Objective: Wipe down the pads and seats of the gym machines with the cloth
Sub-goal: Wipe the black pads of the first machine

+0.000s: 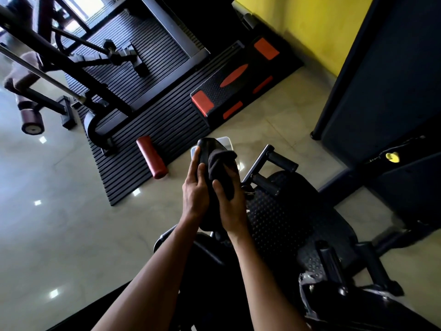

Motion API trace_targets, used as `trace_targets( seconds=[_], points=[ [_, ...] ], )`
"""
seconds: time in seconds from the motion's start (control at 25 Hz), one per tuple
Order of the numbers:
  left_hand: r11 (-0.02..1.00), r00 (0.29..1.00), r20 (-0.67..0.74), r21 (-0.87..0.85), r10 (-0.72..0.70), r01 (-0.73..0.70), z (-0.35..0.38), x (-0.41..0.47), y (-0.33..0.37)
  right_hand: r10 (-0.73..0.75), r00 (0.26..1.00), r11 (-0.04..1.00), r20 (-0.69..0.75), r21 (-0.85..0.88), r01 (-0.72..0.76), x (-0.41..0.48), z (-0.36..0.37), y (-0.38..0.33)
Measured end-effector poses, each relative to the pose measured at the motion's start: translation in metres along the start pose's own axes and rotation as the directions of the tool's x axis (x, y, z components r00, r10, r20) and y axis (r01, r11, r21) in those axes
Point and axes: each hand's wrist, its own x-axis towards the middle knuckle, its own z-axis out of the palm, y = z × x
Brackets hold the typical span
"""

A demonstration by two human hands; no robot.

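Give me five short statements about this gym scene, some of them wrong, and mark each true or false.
1. Both hands hold the dark cloth. True: the left hand and right hand grip the cloth between them.
2. The cloth lies spread flat on the floor. False: it is bunched up in the hands.
3. A red roller lies on the ribbed black mat. True.
4. The wall at the upper right is blue. False: the wall is yellow.
5. The step platform is black with red patches. True.
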Motion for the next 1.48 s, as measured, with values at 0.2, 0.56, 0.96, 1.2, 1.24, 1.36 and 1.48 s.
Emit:
trace_targets(
  seconds=[0.2,0.56,0.96,1.2,1.24,1.36,1.48],
  points=[
    [1.0,1.0,-0.004,0.01,0.008,-0.008,0.0,0.002,-0.002,0.317,0.941,0.948,-0.12,0.018,-0.317,0.014,-0.021,0.069],
    [1.0,0.999,-0.053,-0.013,-0.012,0.012,0.002,-0.002,-0.005,0.014,0.999,1.0,0.03,-0.011,-0.014,0.032,0.003,-0.015],
    [1.0,0.998,-0.055,-0.013,0.006,-0.007,0.004,-0.001,-0.006,0.314,0.948,0.949,-0.044,0.017,-0.314,0.042,-0.016,0.041],
    [0.999,0.995,-0.094,-0.04,-0.019,0.016,0.008,-0.01,-0.008,-0.065,0.998,0.998,0.003,-0.001,0.065,-0.033,-0.003,-0.003],
    [0.999,0.995,-0.093,-0.044,-0.028,0.024,0.009,-0.01,-0.009,-0.075,0.997,0.997,-0.017,0.027,0.076,-0.045,-0.005,0.007],
    [0.998,0.993,-0.105,-0.048,-0.055,0.05,0.014,-0.014,-0.009,0.138,0.981,0.989,-0.133,0.079,-0.128,-0.041,-0.015,0.044],
    [0.998,0.993,-0.103,-0.049,-0.053,0.048,0.015,-0.015,-0.008,0.444,0.872,0.895,-0.205,0.15,-0.42,-0.007,-0.03,0.078]
  ],
)
